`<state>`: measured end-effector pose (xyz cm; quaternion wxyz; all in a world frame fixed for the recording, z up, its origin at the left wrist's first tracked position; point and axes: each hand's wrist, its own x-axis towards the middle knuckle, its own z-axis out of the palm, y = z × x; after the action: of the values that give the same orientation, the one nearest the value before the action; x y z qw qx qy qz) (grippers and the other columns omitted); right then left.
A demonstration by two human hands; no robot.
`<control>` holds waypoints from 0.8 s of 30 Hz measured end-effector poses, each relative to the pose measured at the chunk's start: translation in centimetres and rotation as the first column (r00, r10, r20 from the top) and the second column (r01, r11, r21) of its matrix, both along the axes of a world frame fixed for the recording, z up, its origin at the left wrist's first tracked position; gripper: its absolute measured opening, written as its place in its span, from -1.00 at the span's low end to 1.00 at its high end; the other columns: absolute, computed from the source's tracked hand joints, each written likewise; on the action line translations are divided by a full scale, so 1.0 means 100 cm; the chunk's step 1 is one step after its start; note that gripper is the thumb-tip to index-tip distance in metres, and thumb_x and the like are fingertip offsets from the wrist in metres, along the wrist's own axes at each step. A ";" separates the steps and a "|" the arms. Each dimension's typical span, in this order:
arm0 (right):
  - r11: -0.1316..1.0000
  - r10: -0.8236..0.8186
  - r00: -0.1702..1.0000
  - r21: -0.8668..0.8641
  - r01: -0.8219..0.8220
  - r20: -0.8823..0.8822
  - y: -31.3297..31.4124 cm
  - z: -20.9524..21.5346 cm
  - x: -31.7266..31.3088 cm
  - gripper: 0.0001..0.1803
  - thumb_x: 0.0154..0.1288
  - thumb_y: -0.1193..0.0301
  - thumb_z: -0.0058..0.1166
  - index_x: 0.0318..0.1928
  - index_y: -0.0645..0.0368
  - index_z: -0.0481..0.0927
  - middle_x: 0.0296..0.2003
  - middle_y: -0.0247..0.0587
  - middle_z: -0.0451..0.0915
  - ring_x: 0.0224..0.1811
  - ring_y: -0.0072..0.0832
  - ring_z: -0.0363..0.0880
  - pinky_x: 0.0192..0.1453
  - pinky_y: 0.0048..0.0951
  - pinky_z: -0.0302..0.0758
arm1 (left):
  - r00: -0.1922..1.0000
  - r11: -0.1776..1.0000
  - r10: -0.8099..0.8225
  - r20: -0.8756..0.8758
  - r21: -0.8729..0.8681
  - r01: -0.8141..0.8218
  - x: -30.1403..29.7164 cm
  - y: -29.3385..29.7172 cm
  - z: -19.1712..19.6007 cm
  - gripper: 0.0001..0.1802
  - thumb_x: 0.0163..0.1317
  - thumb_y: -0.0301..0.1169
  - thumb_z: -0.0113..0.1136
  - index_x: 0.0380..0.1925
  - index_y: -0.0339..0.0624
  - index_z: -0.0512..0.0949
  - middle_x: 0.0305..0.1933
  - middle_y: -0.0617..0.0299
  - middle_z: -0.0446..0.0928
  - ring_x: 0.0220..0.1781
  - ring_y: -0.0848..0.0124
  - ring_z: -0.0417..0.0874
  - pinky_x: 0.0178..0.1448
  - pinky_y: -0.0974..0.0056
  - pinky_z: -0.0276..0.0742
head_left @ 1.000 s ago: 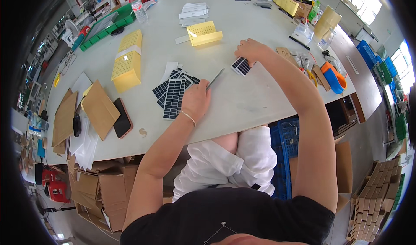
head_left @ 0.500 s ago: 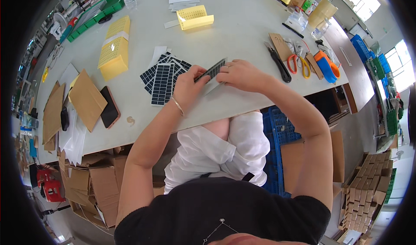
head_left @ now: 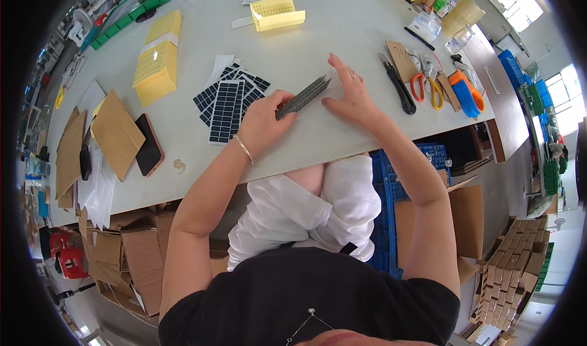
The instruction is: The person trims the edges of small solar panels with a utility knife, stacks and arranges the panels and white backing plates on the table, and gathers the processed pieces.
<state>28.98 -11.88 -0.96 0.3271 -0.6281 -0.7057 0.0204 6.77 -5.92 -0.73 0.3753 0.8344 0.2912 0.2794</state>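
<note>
My left hand [head_left: 264,121] pinches one end of a stack of thin sheets [head_left: 305,97], tilted on edge above the table, their dark edges slightly spread. To its right, my right hand [head_left: 353,100] stands apart from the stack, fingers spread and nothing in them. Several loose sheets with rows of black rectangles on white [head_left: 226,112] lie fanned and overlapping on the table, just left of my left hand.
A yellow folded card holder [head_left: 276,16] stands beyond my hands; a long yellow dotted block [head_left: 158,62] lies further left. Cardboard pieces [head_left: 116,135] and a phone [head_left: 148,145] are at left. A utility knife [head_left: 400,89], scissors [head_left: 435,92] and an orange-blue tape dispenser [head_left: 468,95] are at right.
My right hand has let go of the stack and moved right, its fingers opening out. The stack has tilted in my left hand and its layered edges now show.
</note>
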 end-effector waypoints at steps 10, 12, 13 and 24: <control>0.971 0.166 0.980 -0.156 -0.182 -0.112 0.001 -0.011 -0.003 -0.13 -0.02 0.39 0.13 0.33 0.12 0.03 0.15 -0.17 0.40 0.21 -0.24 0.28 0.34 -0.30 0.08 | 0.988 0.943 0.087 -0.128 0.331 -0.041 -0.004 0.001 -0.004 -0.73 -0.06 -0.36 0.17 -0.30 -0.18 0.46 -0.32 0.13 0.52 -0.18 0.19 0.53 -0.08 0.20 0.45; 0.976 0.163 0.979 -0.126 -0.178 -0.124 0.000 -0.011 -0.004 -0.18 -0.02 0.40 0.15 0.30 0.11 0.12 0.11 -0.18 0.43 0.17 -0.26 0.32 0.31 -0.32 0.14 | 0.986 0.951 0.078 -0.150 0.307 -0.029 -0.004 0.002 -0.004 -0.74 -0.06 -0.37 0.17 -0.32 -0.18 0.47 -0.33 0.14 0.52 -0.19 0.20 0.53 -0.09 0.20 0.46; 0.979 0.129 0.979 -0.136 -0.151 -0.160 -0.001 -0.010 -0.004 -0.30 -0.03 0.42 0.16 0.20 0.10 0.26 0.03 -0.20 0.48 0.09 -0.29 0.37 0.24 -0.35 0.23 | 0.983 0.959 0.065 -0.170 0.282 -0.015 -0.004 0.002 -0.004 -0.75 -0.07 -0.38 0.17 -0.34 -0.18 0.48 -0.34 0.15 0.51 -0.20 0.20 0.53 -0.10 0.21 0.46; 0.961 0.272 0.961 0.069 -0.268 -0.054 -0.013 -0.005 -0.009 -0.68 -0.10 0.54 0.19 -0.24 0.08 0.51 -0.36 -0.26 0.51 -0.26 -0.31 0.49 -0.19 -0.38 0.47 | 0.980 0.831 -0.046 -0.196 0.537 0.147 -0.009 0.002 0.001 -0.74 -0.11 -0.47 0.20 -0.32 -0.13 0.51 -0.33 0.28 0.50 -0.22 0.30 0.53 -0.17 0.24 0.47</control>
<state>28.04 -13.18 -1.46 0.3623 -0.5148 -0.7744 0.0632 5.84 -5.69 -0.67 0.1074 0.9417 0.1881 0.2574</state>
